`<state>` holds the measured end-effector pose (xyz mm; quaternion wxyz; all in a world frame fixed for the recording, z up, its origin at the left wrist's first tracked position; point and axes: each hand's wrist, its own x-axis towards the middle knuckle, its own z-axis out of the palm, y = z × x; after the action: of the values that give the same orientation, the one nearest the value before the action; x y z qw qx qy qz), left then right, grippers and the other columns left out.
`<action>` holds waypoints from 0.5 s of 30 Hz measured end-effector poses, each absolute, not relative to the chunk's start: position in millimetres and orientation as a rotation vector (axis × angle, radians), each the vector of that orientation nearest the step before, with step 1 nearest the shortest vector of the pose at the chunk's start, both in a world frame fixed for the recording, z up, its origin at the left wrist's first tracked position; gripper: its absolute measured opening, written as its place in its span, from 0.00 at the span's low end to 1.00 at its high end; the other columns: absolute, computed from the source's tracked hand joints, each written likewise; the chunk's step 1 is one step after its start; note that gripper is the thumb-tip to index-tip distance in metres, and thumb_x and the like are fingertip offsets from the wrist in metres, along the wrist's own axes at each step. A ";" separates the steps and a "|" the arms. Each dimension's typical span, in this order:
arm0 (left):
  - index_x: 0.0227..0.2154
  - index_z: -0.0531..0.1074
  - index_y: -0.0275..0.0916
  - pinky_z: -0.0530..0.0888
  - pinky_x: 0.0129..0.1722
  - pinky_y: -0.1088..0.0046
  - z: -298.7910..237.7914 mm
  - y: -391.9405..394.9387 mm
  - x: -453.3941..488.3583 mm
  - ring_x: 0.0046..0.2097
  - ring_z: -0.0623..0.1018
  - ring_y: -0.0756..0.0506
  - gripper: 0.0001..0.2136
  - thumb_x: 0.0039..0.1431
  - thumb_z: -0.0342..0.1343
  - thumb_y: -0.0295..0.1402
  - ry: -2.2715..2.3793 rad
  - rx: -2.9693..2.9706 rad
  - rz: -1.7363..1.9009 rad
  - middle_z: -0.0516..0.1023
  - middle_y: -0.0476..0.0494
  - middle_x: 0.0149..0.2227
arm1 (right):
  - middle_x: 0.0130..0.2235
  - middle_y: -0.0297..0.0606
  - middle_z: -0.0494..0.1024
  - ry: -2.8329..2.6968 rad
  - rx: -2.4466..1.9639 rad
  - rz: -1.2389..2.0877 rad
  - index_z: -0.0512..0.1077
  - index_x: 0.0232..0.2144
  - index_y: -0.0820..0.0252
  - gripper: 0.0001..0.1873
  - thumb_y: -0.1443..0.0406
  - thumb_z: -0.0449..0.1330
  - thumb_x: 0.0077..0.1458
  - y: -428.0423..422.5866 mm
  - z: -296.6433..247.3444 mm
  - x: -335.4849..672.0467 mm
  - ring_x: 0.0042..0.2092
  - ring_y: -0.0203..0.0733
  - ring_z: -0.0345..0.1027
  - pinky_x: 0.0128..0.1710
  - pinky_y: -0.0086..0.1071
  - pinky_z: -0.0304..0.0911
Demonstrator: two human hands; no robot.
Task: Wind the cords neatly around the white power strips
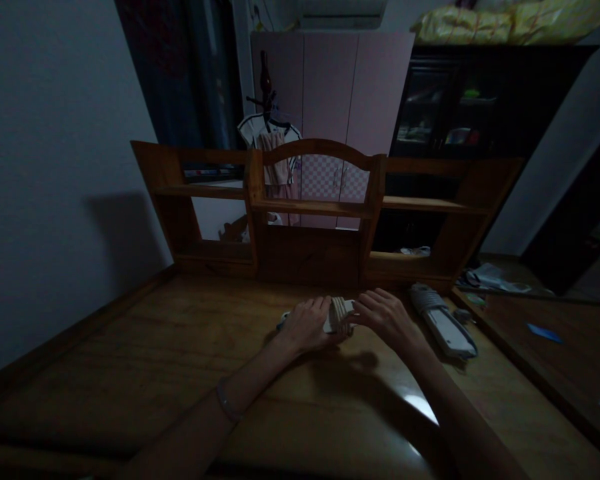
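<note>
Both my hands meet near the back middle of a wooden desk [180,347]. My left hand [307,325] is closed around a small pale bundle [338,315] that looks like a coiled white cord or a folded item; the dim light hides what it is. My right hand [387,316] rests its fingers on the bundle's right end, curled over it. A thin bracelet [226,402] sits on my left wrist.
A white power strip [444,323] lies on the desk right of my hands. A wooden shelf hutch [313,213] stands along the desk's back edge. Papers [495,277] and a blue card [544,332] lie on a side surface at right. Behind stand a pink wardrobe [330,87] and a dark cabinet [460,100].
</note>
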<state>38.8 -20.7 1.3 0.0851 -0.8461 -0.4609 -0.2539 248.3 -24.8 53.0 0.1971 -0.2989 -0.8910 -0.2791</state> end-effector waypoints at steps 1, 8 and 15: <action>0.44 0.67 0.37 0.68 0.40 0.64 3.6 -22.8 40.1 0.40 0.74 0.38 0.33 0.48 0.47 0.63 -1.353 -2.556 -0.761 0.73 0.37 0.40 | 0.29 0.36 0.74 -2.485 -0.882 -0.765 0.71 0.30 0.61 0.11 0.58 0.58 0.58 -23.4 52.1 250.8 0.31 0.39 0.63 0.33 0.33 0.49; 0.45 0.68 0.41 0.70 0.36 0.68 12.3 -29.3 37.4 0.39 0.76 0.41 0.30 0.47 0.52 0.60 -1.284 -2.765 -0.811 0.76 0.42 0.40 | 0.28 0.35 0.75 -2.476 -0.990 -0.692 0.70 0.31 0.60 0.12 0.57 0.60 0.56 -20.9 46.6 258.3 0.29 0.38 0.64 0.31 0.31 0.47; 0.48 0.68 0.45 0.72 0.38 0.67 13.5 -38.3 39.0 0.41 0.78 0.40 0.35 0.36 0.62 0.57 -1.115 -3.060 -0.843 0.78 0.44 0.42 | 0.30 0.36 0.73 -2.455 -0.907 -0.760 0.70 0.32 0.60 0.09 0.65 0.52 0.63 -16.1 44.7 258.2 0.31 0.37 0.62 0.33 0.31 0.48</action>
<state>39.0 -38.3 13.5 -0.1112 -0.9039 -0.3294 -0.2491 258.2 -16.1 44.7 0.2065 -0.3255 -0.8814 -0.2730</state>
